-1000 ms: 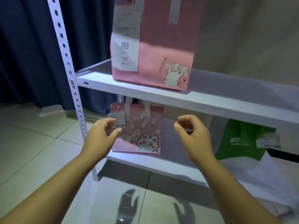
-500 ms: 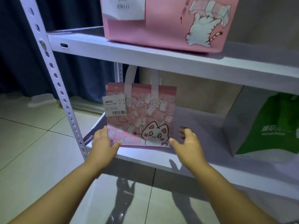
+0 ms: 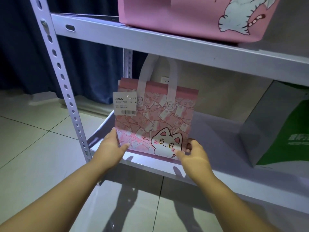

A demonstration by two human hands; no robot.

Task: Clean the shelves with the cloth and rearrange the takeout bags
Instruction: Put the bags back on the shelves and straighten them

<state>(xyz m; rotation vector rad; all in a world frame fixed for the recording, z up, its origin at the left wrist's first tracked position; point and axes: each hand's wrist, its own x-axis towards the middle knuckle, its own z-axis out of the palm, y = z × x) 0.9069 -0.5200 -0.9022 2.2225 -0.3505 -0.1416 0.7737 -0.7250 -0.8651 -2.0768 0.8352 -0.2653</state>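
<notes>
Tiled floor (image 3: 33,148), dark curtain (image 3: 93,72), white metal rack (image 3: 57,64). Small pink cat bag (image 3: 160,121) stands upright at front left of lower shelf (image 3: 217,144), label (image 3: 125,103) at its upper left. Left hand (image 3: 110,148) grips its bottom left corner and right hand (image 3: 195,156) its bottom right, fingers curled behind, thumbs in front. Green bag (image 3: 284,134) well to the right. Big pink bag (image 3: 184,14) on upper shelf (image 3: 150,41).

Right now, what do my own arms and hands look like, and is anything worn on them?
The left forearm and right forearm are bare down to the bottom edge of the picture, with no sleeves in view. The left hand and right hand have no gloves. No ring, watch, bracelet or marking shows on the sides facing the camera.
</notes>
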